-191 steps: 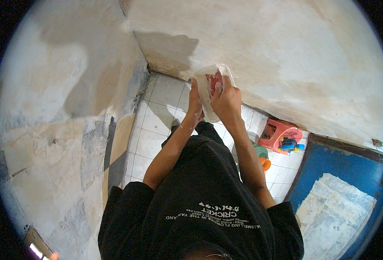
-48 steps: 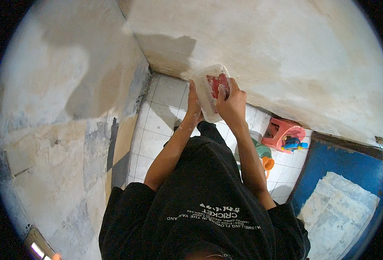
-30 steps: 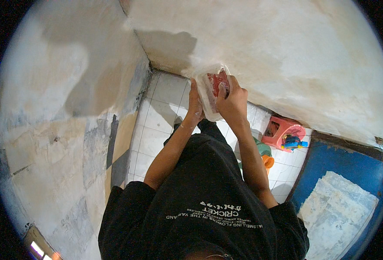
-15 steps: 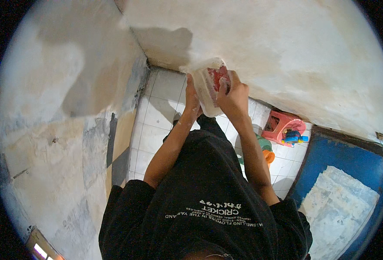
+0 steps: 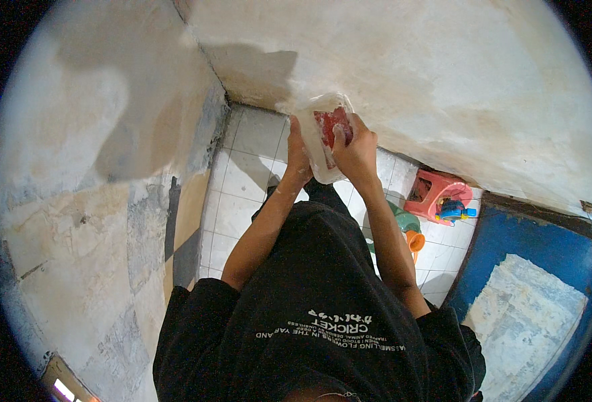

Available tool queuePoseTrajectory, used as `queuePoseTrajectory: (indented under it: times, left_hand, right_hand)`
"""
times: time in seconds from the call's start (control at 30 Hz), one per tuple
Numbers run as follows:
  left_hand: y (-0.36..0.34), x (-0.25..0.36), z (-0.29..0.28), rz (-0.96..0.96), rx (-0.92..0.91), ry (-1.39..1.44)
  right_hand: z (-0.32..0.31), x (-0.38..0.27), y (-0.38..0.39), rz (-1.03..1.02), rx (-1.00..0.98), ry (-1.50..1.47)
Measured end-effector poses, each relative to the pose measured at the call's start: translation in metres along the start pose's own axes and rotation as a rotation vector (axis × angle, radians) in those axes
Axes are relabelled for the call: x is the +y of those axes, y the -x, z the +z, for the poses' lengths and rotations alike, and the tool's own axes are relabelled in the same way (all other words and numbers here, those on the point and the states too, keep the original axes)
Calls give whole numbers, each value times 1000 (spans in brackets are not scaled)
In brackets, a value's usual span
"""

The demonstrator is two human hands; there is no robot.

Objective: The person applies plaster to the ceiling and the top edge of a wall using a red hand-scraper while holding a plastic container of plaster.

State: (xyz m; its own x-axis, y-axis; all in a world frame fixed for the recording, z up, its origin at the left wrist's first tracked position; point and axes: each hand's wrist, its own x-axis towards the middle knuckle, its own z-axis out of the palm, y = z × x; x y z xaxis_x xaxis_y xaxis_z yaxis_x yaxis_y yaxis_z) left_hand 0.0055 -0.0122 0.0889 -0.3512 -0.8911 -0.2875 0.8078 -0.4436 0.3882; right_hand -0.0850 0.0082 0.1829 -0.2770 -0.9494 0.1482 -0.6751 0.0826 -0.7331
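My left hand [image 5: 298, 155] and my right hand [image 5: 357, 149] are raised in front of me, close to a pale plastered wall [image 5: 443, 74]. Both grip a white pouch-like bag [image 5: 319, 144] with a red panel on its face. The left hand holds the bag's left edge. The right hand's fingers curl over its top right corner and cover part of the red panel. My black shirt [image 5: 316, 315] fills the lower middle of the view.
A second stained wall [image 5: 101, 174] meets the first in a corner at upper left. White floor tiles [image 5: 242, 181] lie below. A pink plastic stool [image 5: 436, 194] with small toys, a green and orange object [image 5: 410, 231] and a blue door [image 5: 530, 295] are at right.
Both hands have kept hold of the bag the whole time. The right hand has shifted its fingers over the bag's top, and the bag has moved slightly up toward the wall.
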Motion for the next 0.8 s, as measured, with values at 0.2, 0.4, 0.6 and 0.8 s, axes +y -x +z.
queuePoseTrajectory:
  times: [0.2, 0.4, 0.6, 0.8]
  left_hand:
    - [11, 12, 13, -36, 11, -73]
    - [5, 0, 10, -23, 32, -93]
    - [9, 8, 12, -35, 14, -68]
    - [1, 0, 5, -29, 17, -2]
  right_hand:
    - [-26, -31, 2, 28, -49, 56]
    - [-1, -12, 6, 3, -56, 156]
    - [-12, -26, -3, -43, 19, 140]
    - [2, -13, -2, -29, -22, 130]
